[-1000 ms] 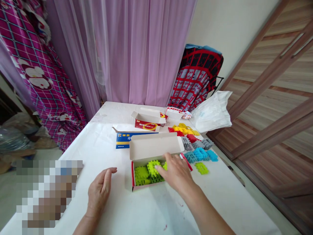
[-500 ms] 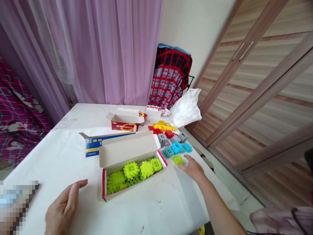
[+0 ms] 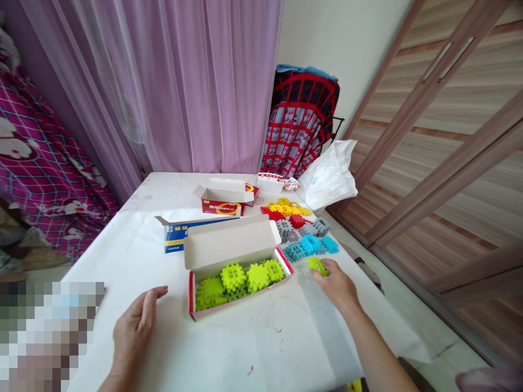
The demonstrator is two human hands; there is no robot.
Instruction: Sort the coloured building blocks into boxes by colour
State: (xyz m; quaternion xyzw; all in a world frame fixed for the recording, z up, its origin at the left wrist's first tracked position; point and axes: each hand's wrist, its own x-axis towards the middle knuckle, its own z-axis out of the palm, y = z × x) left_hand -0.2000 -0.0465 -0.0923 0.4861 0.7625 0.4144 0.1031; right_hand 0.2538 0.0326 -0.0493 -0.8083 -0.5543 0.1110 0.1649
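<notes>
My right hand (image 3: 336, 284) has its thumb and fingers closed around a lime-green toothed building block (image 3: 316, 265) at the right side of the table. My left hand (image 3: 138, 322) is empty, with fingers stretched out, above the tabletop left of an open box (image 3: 241, 300). Inside that white and red box lie several lime-green building blocks (image 3: 232, 276), and its lid stands up at the back. Just beyond my right hand sit several blue building blocks (image 3: 309, 244), with grey ones (image 3: 321, 226), red ones (image 3: 297, 220) and yellow ones (image 3: 284, 204) farther back.
Behind the open box lies a blue box (image 3: 175, 238). Farther back stand an open red box (image 3: 223, 207) and a white box (image 3: 271, 182). A white plastic bag (image 3: 327, 174) rests at the table's back right corner. A wooden wardrobe (image 3: 441, 136) stands to the right.
My right hand has closed on the lime-green building block beside it. My left hand stays empty with fingers out. The whole view has shifted, so things appear farther right.
</notes>
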